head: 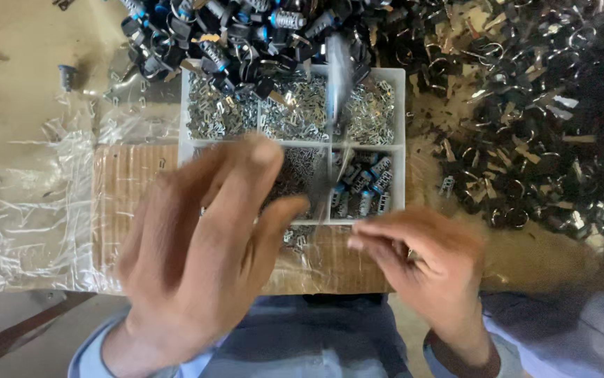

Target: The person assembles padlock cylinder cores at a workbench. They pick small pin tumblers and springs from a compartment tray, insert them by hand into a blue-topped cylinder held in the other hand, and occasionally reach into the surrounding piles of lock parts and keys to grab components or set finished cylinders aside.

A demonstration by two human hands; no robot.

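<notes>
My left hand is blurred and spread, fingers apart, hovering over the near left part of a white divided tray. Nothing shows in it. My right hand is near the tray's front edge with fingers pinched together; whether a small part sits between them cannot be made out. The tray's far compartments hold several small silver metal pieces. Its near right compartment holds small cylinder lock bodies. A blurred upright metal tool stands in the tray.
A heap of black keys with rings and lock cylinders lies behind the tray. A large pile of dark keys and metal rings covers the right. Crumpled clear plastic and a cardboard sheet lie at the left.
</notes>
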